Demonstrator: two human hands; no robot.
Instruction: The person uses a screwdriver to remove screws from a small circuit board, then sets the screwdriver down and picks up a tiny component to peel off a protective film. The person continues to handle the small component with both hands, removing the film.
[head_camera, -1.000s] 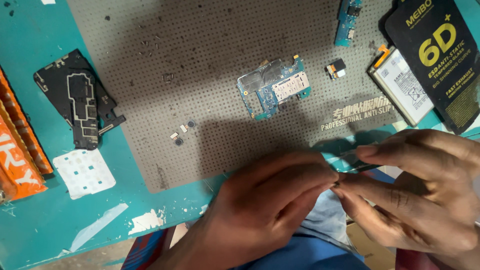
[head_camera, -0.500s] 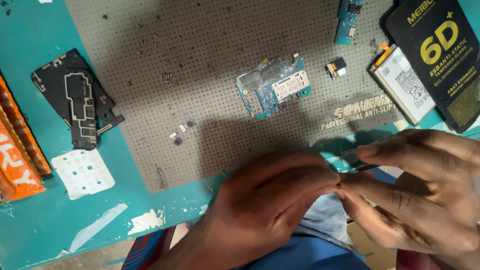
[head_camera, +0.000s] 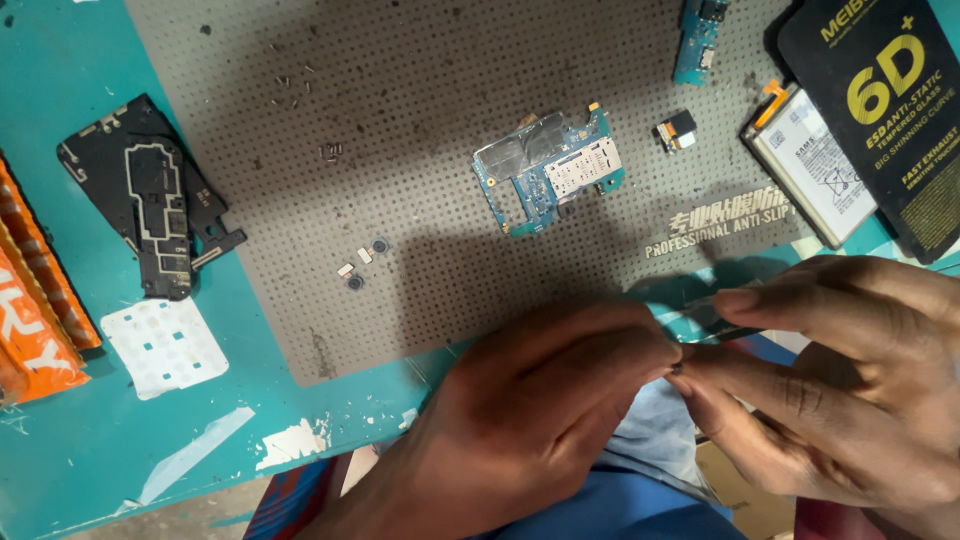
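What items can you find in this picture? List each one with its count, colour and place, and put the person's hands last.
Perforated work mat: one, grey, across the table's middle.
Table: one, teal, under everything.
Circuit board: one, blue-green with metal shields, mat centre.
Narrow board: one, blue, top edge of mat.
Small module: one, black and silver, right of the circuit board.
Battery: one, white and silver, mat's right edge.
Package: one, black with yellow print, top right.
Plastic cover: one, black, left of mat.
Perforated sheet: one, white, below the cover.
Tiny parts: about four, mat lower left.
Left hand: fingertips meeting the right's.
Right hand: pinching something tiny.
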